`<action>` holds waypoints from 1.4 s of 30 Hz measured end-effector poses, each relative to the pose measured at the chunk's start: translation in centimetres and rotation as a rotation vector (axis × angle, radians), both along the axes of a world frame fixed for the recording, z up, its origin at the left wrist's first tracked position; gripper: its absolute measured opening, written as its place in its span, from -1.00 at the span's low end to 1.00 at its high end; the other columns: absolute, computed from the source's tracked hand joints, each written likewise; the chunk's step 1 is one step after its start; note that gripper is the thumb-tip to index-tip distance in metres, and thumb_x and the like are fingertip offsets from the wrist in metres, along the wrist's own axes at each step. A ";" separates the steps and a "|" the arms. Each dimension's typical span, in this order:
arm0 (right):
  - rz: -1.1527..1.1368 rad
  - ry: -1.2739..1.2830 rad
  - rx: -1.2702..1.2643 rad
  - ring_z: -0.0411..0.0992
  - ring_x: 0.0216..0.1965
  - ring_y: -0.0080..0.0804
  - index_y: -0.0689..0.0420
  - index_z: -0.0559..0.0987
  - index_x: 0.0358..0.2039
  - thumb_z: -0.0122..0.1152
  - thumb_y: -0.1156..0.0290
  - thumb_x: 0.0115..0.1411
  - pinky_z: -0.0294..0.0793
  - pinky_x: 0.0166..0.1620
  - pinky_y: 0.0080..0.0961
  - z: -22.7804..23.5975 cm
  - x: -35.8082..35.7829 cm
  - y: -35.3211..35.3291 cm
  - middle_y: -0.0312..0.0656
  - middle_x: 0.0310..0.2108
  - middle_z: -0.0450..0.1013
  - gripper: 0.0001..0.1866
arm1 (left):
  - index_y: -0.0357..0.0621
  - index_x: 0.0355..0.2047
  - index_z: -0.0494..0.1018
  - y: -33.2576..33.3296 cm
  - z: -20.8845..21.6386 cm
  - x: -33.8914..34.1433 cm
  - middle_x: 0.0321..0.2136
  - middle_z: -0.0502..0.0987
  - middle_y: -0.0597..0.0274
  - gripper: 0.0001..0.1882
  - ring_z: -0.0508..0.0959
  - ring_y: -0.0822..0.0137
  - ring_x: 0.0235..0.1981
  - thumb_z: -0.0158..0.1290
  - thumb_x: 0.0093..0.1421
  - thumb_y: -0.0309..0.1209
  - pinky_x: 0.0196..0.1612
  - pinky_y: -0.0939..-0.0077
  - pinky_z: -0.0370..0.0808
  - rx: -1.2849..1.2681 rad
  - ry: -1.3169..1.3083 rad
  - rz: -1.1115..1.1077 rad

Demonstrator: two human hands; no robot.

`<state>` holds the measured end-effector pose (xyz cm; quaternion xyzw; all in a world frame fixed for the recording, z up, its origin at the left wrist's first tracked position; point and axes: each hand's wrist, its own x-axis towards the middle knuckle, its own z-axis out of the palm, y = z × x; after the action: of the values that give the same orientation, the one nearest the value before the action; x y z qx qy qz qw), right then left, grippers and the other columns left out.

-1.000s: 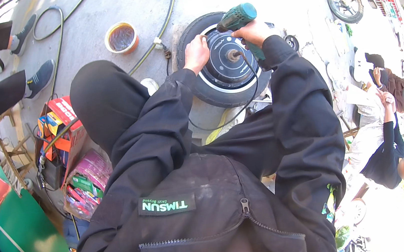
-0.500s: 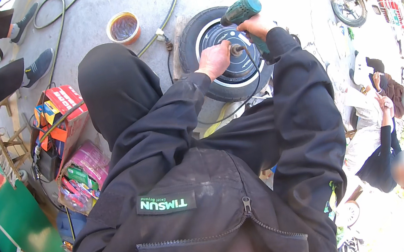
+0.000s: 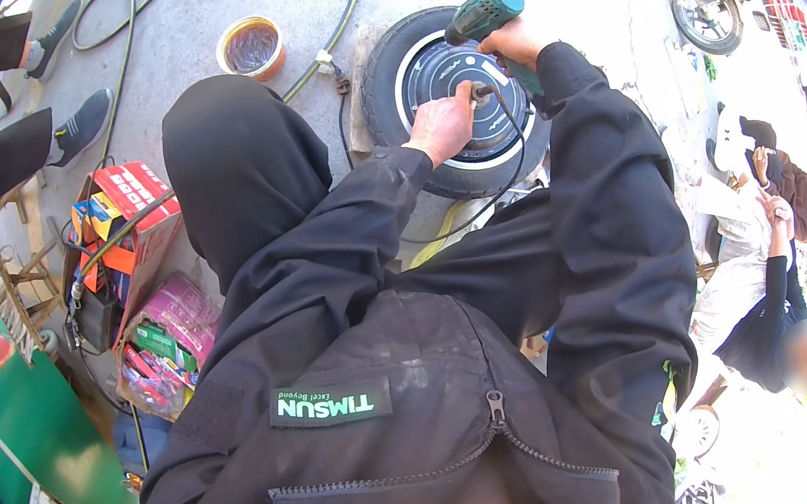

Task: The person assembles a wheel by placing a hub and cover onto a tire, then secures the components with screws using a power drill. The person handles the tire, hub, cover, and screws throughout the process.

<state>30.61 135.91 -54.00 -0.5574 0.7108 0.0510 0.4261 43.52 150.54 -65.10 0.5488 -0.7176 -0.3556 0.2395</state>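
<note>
A scooter wheel (image 3: 385, 103) with a black tyre and a dark hub motor (image 3: 443, 81) lies flat on the ground before me. My right hand (image 3: 514, 42) is wrapped round the handle of a green power drill (image 3: 487, 12), held over the wheel's right side with its body pointing left. My left hand (image 3: 444, 126) reaches over the hub from the near side, its fingers curled against the axle (image 3: 481, 91) at the centre. Whatever those fingers pinch is hidden. A black cable (image 3: 516, 142) leaves the axle and loops toward my leg.
To the left, an orange tub (image 3: 251, 49) holds brown stuff beside a hose (image 3: 349, 17). Nearer stand an open red carton (image 3: 140, 199) and a box of small packets (image 3: 159, 352). Someone's shoes (image 3: 84, 128) show far left; other people sit at right near a parked motorbike (image 3: 707, 13).
My left hand has shifted slightly right, its fingertips closer to the axle. The right hand keeps its hold on the drill over the wheel. The whole view has moved a little.
</note>
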 end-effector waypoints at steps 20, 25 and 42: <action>0.023 -0.042 -0.003 0.42 -0.59 -0.45 0.24 0.65 -0.18 0.39 0.40 0.10 0.49 -0.55 -0.40 -0.5 -0.1 -0.5 -0.22 -0.54 0.46 -0.71 | -0.14 0.16 0.26 0.2 0.3 -0.2 -0.52 0.63 -0.09 -0.60 0.65 -0.18 -0.42 -0.01 0.37 -0.32 -0.32 -0.13 0.52 0.040 -0.012 -0.010; 0.055 -0.030 0.001 0.41 -0.59 -0.46 0.24 0.65 -0.17 0.42 0.39 0.07 0.49 -0.56 -0.40 -0.8 -0.3 -0.7 -0.23 -0.54 0.46 -0.69 | -0.16 0.16 0.25 0.0 0.2 -0.2 -0.51 0.63 -0.11 -0.60 0.65 -0.18 -0.43 -0.01 0.37 -0.32 -0.32 -0.13 0.52 0.019 -0.021 -0.020; 0.251 0.059 -0.016 0.40 -0.59 -0.44 0.22 0.64 -0.12 0.47 0.31 0.04 0.48 -0.53 -0.40 -1.6 -1.3 -2.1 -0.24 -0.54 0.46 -0.60 | -0.25 0.19 0.22 0.0 -0.1 -0.3 -0.51 0.62 -0.12 -0.55 0.65 -0.19 -0.43 -0.01 0.37 -0.33 -0.33 -0.13 0.52 0.015 -0.025 -0.044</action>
<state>29.35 133.76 -55.61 -0.6435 0.6481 0.1146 0.3909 43.26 150.49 -65.21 0.5389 -0.7299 -0.3594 0.2185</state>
